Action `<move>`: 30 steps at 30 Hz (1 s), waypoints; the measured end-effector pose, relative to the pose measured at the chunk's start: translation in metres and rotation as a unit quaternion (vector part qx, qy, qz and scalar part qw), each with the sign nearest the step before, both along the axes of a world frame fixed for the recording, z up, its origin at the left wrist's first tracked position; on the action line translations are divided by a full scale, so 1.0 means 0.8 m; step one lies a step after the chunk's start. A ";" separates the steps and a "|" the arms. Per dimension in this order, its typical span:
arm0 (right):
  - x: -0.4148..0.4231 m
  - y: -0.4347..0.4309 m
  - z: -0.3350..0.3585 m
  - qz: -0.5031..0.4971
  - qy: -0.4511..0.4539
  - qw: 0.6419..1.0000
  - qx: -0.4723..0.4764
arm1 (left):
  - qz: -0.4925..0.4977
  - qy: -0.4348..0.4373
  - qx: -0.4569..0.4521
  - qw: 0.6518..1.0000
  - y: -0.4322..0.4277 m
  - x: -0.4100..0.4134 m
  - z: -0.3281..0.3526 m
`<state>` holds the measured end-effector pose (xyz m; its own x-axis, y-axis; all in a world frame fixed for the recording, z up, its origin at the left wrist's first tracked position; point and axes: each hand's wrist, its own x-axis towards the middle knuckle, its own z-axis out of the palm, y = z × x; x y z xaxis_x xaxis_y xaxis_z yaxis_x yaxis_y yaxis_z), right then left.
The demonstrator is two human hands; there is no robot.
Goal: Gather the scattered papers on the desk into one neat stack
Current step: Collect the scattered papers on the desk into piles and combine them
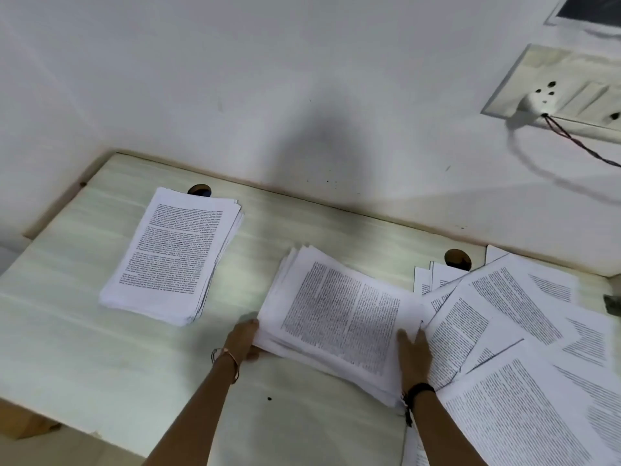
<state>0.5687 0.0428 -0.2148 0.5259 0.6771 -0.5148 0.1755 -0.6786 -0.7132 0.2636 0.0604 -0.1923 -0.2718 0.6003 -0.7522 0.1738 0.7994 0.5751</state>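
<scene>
two bare arms reached up from the near edge over the pale counter (84, 348). the left wrist wore a thin bangle (232, 361) and the right wrist wore a dark band (418, 390).

the left hand (243, 341) was at the near left corner of the middle pile (336, 324). its fingers were curled round the edge of the pile and gripped it. the right hand (415, 358) lay flat on the right side of the same pile, fingers straight and pointing away from the person, pressing down and gripping nothing. the two arms were spread apart, with the pile between them.

the middle pile sat on the counter, turned a bit crooked, and its sheets were fanned out at the far left corner. just to the right of it, many loose papers (521, 331) lay spread over each other at all angles, some tucked under the pile's right edge. they ran to the right edge of the view.

farther back on the left, well apart from the hands, a neat stack (174, 253) of printed pages rested on the counter. its far end covered part of a round hole (199, 190) in the counter.

behind the counter stood a white wall (235, 79). high on the right was a socket plate (564, 89) with a wire (578, 142) hanging from it.
</scene>
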 end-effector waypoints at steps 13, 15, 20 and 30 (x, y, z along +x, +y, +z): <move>-0.062 0.003 -0.010 -0.044 0.280 0.958 0.053 | 0.142 -0.214 0.142 0.956 -0.010 0.037 0.003; -0.080 -0.002 0.001 0.001 0.366 0.930 0.022 | 0.088 -0.213 0.112 0.966 -0.016 0.060 -0.007; -0.054 0.027 0.003 0.023 0.190 0.981 0.040 | 0.028 -0.108 0.091 0.990 -0.005 0.029 -0.015; -0.088 0.084 0.029 0.265 -0.018 0.962 0.067 | -0.043 -0.030 0.061 0.997 0.023 -0.022 0.000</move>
